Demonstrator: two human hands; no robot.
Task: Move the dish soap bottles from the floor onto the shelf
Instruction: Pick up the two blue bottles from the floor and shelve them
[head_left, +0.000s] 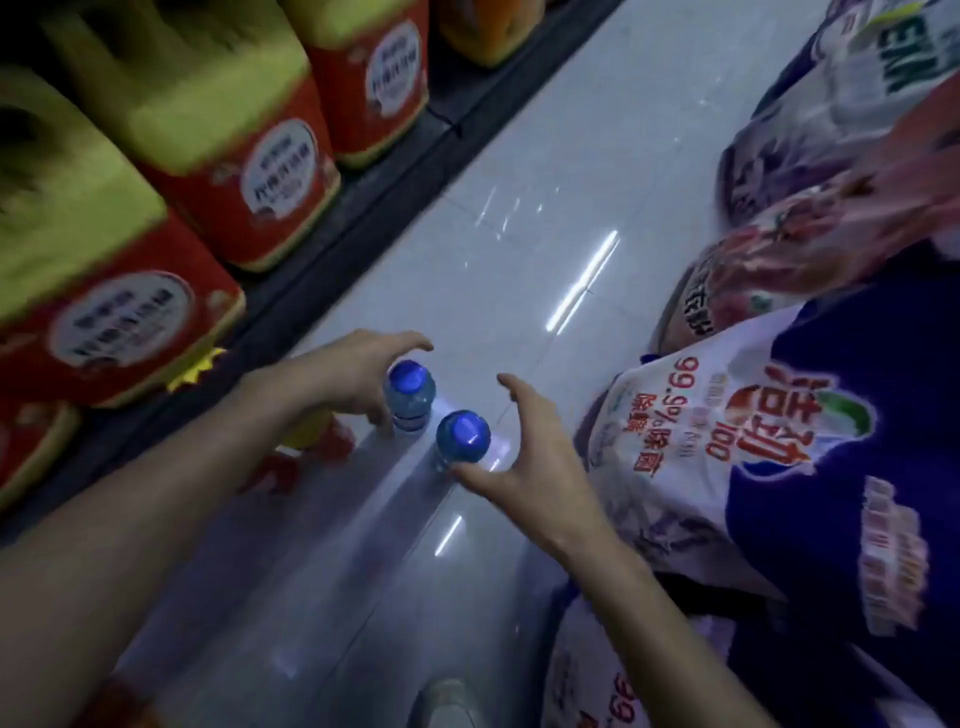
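Observation:
Two clear bottles with blue caps stand upright on the pale tiled floor (519, 182), side by side. My left hand (358, 374) curves around the far bottle (410, 392), fingers apart, thumb low beside it; whether it touches is unclear. My right hand (530, 457) is spread beside the near bottle (462, 436), thumb just under its cap, fingers arched above the floor. Neither bottle is lifted. The shelf (332, 244) runs along the left with a dark front edge.
Large yellow jugs with red labels (244, 171) fill the low shelf on the left. Stacked bags of detergent (753, 441) crowd the right side of the aisle. A shoe (447, 701) shows at the bottom. The floor strip between them runs to the upper right.

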